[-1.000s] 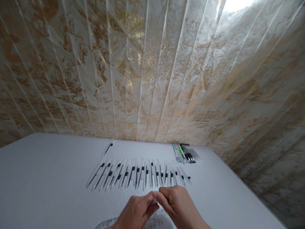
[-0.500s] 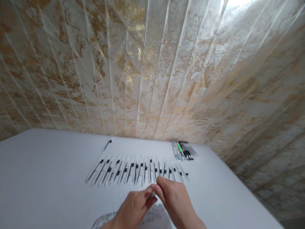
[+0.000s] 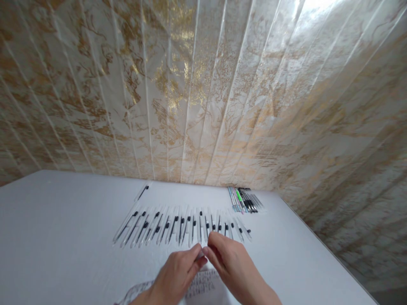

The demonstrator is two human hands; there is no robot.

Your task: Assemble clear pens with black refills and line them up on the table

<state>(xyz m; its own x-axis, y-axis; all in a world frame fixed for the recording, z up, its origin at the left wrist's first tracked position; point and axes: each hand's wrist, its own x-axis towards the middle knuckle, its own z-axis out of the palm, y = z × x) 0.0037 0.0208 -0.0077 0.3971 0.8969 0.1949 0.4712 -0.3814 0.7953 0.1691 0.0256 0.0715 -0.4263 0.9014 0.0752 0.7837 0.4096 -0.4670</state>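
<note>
Near the front of the white table (image 3: 79,254), my left hand (image 3: 179,269) and my right hand (image 3: 233,262) meet at their fingertips. Both are closed in a pinch around a small pale or clear piece (image 3: 201,253), too small to make out and mostly hidden by the fingers. Just beyond them lies a long row of clear pen-like tubes (image 3: 173,228), each with a black part. The right fingertips overlap the near ends of some tubes in the view.
A single similar pen (image 3: 143,192) lies behind the row's left end. At the back right is a group of pens (image 3: 246,200), some coloured, some black. Printed cloth or paper (image 3: 202,284) shows below my hands. A gold-patterned curtain (image 3: 190,106) hangs behind.
My fingertips have drawn slightly apart, and a bit of the pale piece now shows between them. The rows of pens have not moved.
</note>
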